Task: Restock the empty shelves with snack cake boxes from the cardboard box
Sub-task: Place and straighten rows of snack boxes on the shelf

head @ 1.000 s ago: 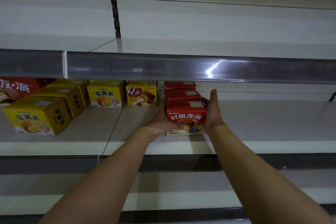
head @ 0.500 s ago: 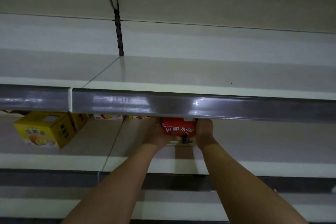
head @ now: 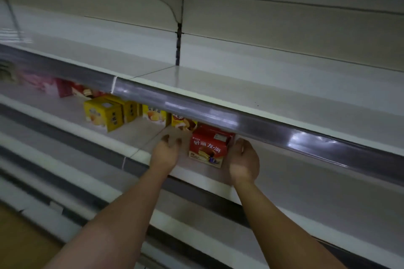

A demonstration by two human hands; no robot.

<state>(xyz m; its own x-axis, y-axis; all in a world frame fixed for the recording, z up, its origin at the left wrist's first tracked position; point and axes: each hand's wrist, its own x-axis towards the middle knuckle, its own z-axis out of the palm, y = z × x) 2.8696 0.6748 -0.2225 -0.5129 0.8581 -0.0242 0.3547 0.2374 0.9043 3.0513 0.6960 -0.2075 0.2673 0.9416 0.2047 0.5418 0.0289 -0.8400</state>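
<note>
A red snack cake box stands upright near the front of the middle shelf, its top partly hidden by the upper shelf's grey price rail. My left hand hovers just left of the box with a gap between them, fingers loosely curled and holding nothing. My right hand is close beside the box's right side, fingers relaxed; whether it touches the box is unclear. The cardboard box is out of view.
Yellow cake boxes and a yellow box with a chocolate cake picture sit left of the red box. Blurred pink and red packs lie further left. The upper shelf is bare. Lower shelf edges run below my arms.
Both hands have let go of the red box and drawn back slightly; the left hand moved away to the left. The view has tilted and swung left.
</note>
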